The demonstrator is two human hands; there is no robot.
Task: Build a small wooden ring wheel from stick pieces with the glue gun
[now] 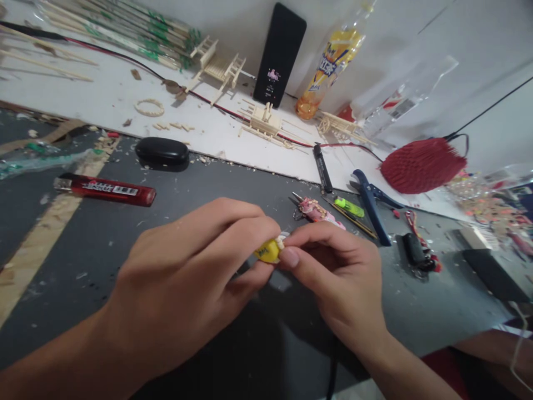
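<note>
Both hands meet near the middle of the head view, above the dark grey table (104, 239). My left hand (200, 266) has its fingers wrapped round a small yellow object (267, 251) with dark lettering. My right hand (337, 272) pinches a tiny pale piece (280, 243) between thumb and index finger, right at the edge of the yellow object. A whitish rim shows just behind the fingertips. The far side of the yellow object is hidden by my left fingers.
Behind my hands lie a pink-handled pointed tool (314, 211), a green marker (348, 207) and blue pliers (371, 205). To the left are a red lighter (112, 190) and black case (162, 151). Small stick models (264, 119), a phone (280, 55) and bottle (328, 66) stand farther back.
</note>
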